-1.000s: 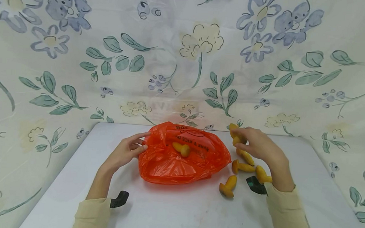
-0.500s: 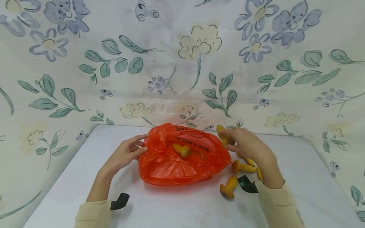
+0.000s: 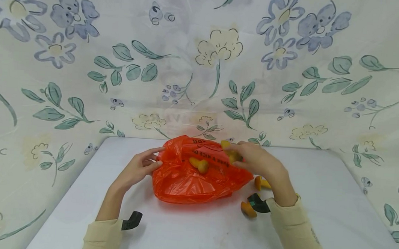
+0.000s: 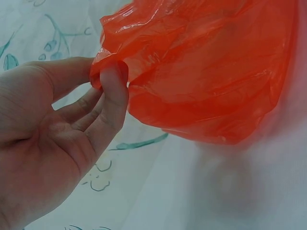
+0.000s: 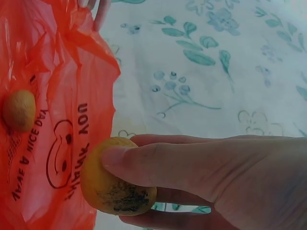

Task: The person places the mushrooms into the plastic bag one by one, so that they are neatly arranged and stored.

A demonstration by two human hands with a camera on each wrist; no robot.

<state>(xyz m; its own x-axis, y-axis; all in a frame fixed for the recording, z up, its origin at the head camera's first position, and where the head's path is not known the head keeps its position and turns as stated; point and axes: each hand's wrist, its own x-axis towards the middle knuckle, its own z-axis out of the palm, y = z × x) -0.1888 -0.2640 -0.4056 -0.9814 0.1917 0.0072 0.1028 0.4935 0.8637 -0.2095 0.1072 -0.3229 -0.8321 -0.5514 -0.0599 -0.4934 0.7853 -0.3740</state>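
A red plastic bag (image 3: 193,186) with black lettering lies on the white table, its mouth spread. My left hand (image 3: 134,172) pinches the bag's left edge between thumb and fingers, as the left wrist view shows. One yellow-brown mushroom (image 3: 202,166) rests on the bag's inner face. My right hand (image 3: 263,161) holds another yellow mushroom (image 5: 112,184) over the right side of the bag. In the right wrist view, the thumb lies across this mushroom, whose underside has a dark speckled patch. Other fingers are partly hidden behind it.
Right of the bag, a mushroom (image 3: 264,183) lies on the table, partly covered by the right forearm. Nearer the front is another mushroom (image 3: 248,209), overlapped by the black wrist mount (image 3: 259,203). A floral cloth (image 3: 202,64) hangs behind the table (image 3: 187,229).
My right hand has carried its mushroom leftward from the loose mushrooms to above the bag. My left hand stays at the bag's edge, and the mushroom on the bag has not moved.
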